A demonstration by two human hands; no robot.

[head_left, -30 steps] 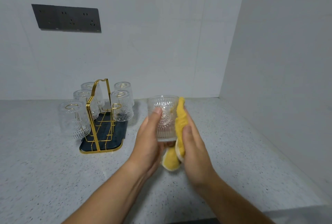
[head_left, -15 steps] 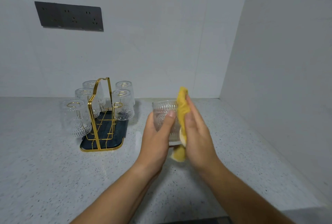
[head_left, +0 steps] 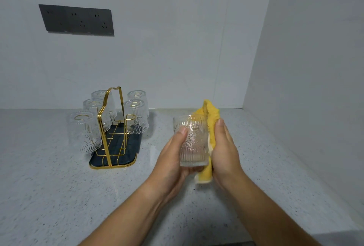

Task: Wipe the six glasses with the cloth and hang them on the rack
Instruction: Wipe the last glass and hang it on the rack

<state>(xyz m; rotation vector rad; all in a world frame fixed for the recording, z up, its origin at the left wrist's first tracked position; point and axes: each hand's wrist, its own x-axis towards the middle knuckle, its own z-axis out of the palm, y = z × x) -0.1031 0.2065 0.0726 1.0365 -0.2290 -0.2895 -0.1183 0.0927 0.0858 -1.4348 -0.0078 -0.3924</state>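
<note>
My left hand (head_left: 171, 159) grips a clear patterned glass (head_left: 192, 141), upright and held above the counter. My right hand (head_left: 224, 149) presses a yellow cloth (head_left: 210, 115) against the glass's right side. To the left stands a gold wire rack (head_left: 109, 127) on a dark tray (head_left: 134, 145). Several glasses hang upside down on it, among them one at the front left (head_left: 84, 131) and one at the right (head_left: 136, 116). The near right peg of the rack holds nothing.
The speckled grey counter (head_left: 49, 186) meets a white back wall and a white side wall (head_left: 315, 88) on the right. A dark socket panel (head_left: 76, 20) is fixed to the back wall, upper left.
The glass has turned in my left hand, and my thumb sits at a different spot on it. My right hand has slid the cloth along the glass's right side. The rack is unchanged.
</note>
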